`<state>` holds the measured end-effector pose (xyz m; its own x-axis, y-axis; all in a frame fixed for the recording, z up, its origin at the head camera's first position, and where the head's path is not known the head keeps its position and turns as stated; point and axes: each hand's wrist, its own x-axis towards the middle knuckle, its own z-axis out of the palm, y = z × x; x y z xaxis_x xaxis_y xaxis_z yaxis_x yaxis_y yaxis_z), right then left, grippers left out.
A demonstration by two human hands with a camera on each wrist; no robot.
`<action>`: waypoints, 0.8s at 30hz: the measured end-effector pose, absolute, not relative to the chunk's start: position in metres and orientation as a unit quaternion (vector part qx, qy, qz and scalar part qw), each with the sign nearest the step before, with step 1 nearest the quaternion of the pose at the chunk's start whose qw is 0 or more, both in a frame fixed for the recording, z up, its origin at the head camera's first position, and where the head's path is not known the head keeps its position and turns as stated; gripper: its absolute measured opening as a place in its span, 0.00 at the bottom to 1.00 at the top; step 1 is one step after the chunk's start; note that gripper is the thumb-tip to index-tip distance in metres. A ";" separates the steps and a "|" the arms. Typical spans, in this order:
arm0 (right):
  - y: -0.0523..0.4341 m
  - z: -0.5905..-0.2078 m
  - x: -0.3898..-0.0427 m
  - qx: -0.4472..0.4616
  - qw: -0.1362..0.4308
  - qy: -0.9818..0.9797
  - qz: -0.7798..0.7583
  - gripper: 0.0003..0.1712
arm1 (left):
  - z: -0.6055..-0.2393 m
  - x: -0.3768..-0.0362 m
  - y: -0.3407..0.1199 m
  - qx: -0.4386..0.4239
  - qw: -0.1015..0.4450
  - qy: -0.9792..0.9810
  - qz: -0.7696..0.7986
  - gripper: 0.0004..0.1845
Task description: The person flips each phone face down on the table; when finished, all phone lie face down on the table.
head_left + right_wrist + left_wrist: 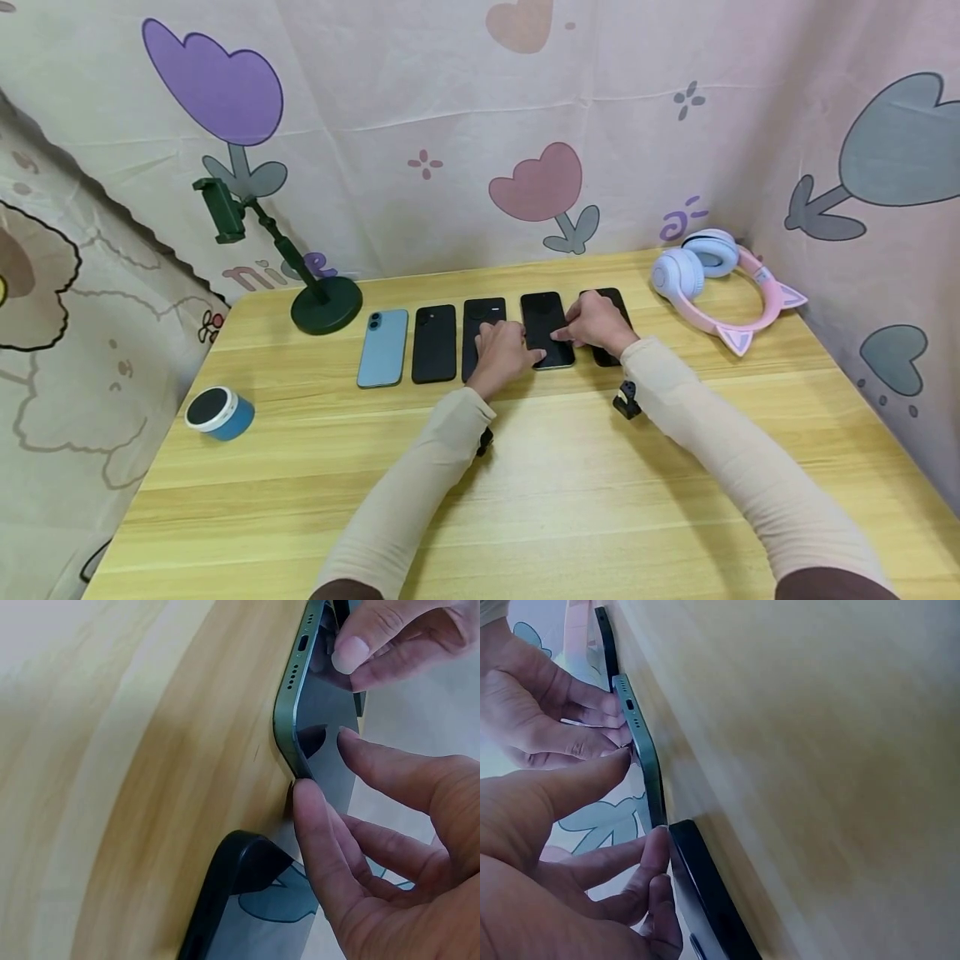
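Note:
Five phones lie side by side on the wooden table [570,500]. The fourth from the left is a dark-screened phone with a green edge [546,325], also seen edge-on [643,746] [289,712]. My left hand [502,350] lies over the third, black phone [482,315], and its thumb and fingertips [656,851] grip the green-edged phone's near left corner. My right hand [597,323] covers the fifth, black phone [609,302]. Its thumb [319,832] presses the near right corner, with a fingertip on the screen. The phone still lies flat on the table.
A blue phone [382,348] and a second black phone [434,342] lie at the left of the row. A dark green phone stand [324,302] is at the back left, a small blue speaker [220,412] at the left, and pink cat-ear headphones [720,283] at the back right. Patterned cloth walls surround the table.

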<state>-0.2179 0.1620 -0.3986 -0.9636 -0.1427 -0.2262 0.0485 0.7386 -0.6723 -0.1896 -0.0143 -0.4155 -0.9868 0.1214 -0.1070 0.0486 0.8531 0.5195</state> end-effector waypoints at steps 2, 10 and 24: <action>0.161 -0.399 -0.218 -0.029 0.135 0.923 -0.360 0.14 | -0.415 -0.190 -0.015 0.038 0.074 0.956 0.283 0.15; 0.161 -0.398 -0.218 -0.022 0.149 0.907 -0.393 0.18 | -0.415 -0.190 -0.017 0.017 0.080 0.946 0.315 0.17; 0.158 -0.401 -0.219 -0.005 0.174 0.879 -0.445 0.32 | -0.415 -0.186 -0.025 0.036 0.047 0.940 0.335 0.21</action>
<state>-0.2191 0.1579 -0.4010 -0.9392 -0.1636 -0.3018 0.1463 0.6046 -0.7830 -0.1864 -0.0247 -0.4147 -0.9930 0.0987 -0.0655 0.0351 0.7733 0.6330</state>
